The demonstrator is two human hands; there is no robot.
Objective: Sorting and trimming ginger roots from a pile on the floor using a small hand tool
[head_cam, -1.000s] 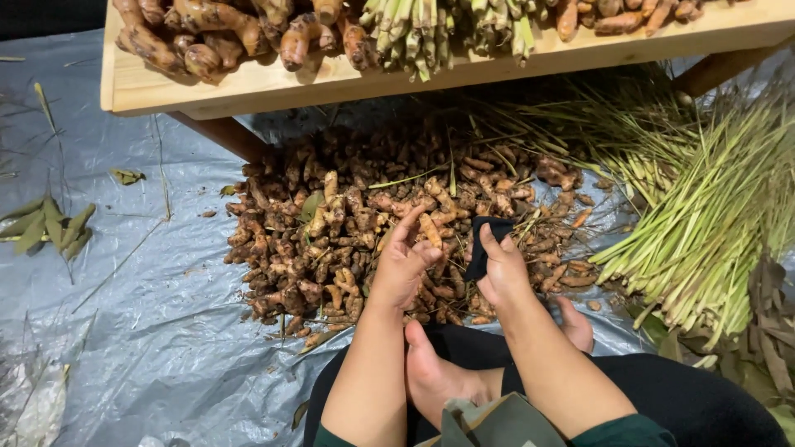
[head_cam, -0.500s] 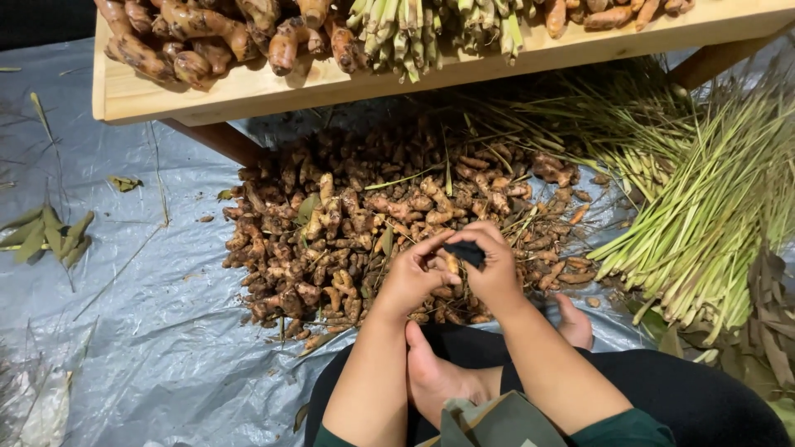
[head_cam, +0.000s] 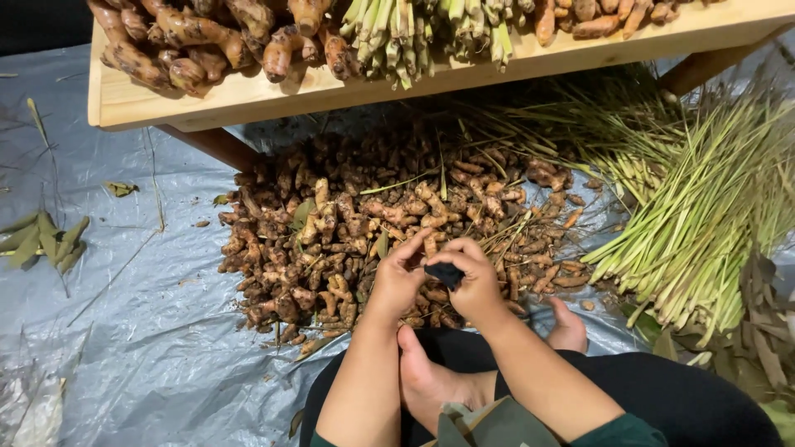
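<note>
Small dark object (head_cam: 445,273) pinched in right hand (head_cam: 476,285) grip; left hand (head_cam: 397,281) touching; root pile (head_cam: 331,240) beneath.

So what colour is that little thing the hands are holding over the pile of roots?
Black: the small object pinched between both hands, seen in the head view.

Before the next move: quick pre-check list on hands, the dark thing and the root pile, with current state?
1. Both hands in view: ok, left hand and right hand meet over the root pile.
2. Grip on small dark object: ok, pinched between both hands.
3. What the dark object is: cannot tell, mostly hidden by fingers.
4. Root held as well: cannot tell.
5. Pile within reach: ok, directly under the hands.
6. Green stalk bundle apart from hands: ok, off to the right.
</note>
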